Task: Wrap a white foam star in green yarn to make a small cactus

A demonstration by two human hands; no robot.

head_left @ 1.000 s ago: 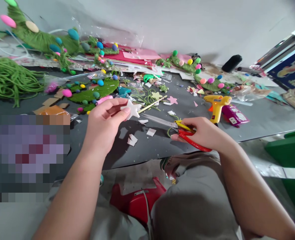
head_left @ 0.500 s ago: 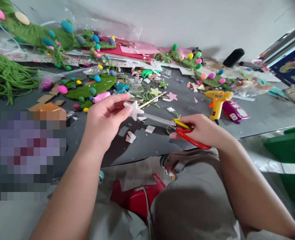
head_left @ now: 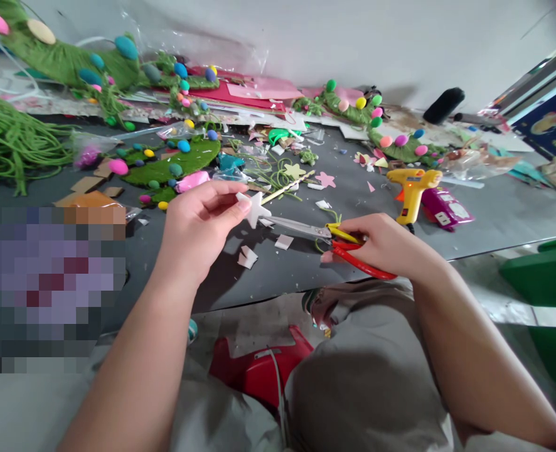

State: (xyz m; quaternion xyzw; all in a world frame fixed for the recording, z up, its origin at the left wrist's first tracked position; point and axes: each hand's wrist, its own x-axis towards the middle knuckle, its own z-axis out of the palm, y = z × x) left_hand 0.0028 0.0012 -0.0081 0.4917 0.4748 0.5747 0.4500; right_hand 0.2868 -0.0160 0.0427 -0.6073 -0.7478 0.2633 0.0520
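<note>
My left hand [head_left: 207,220] pinches a white star [head_left: 255,211] between thumb and fingers. My right hand [head_left: 376,242] is wrapped round the handles of a pair of scissors [head_left: 301,227], one handle yellow and the other red. The blades point left and their tips reach the star's right side; whether they touch it I cannot tell. Behind the star a thin pale-yellow twisted stick [head_left: 290,186] slants up to the right. Small white offcuts [head_left: 284,242] lie on the dark grey table [head_left: 240,292] below the blades.
A yellow glue gun [head_left: 412,188] stands right of my right hand, beside a purple packet [head_left: 447,210]. Green yarn [head_left: 19,141] is heaped at the left. Green wrapped shapes with coloured balls [head_left: 179,163] lie behind my hands. A red stool [head_left: 254,367] is under the table edge.
The scissor blades look slightly more apart near the star than before. Both hands keep nearly the same place, and the view has shifted very slightly.
</note>
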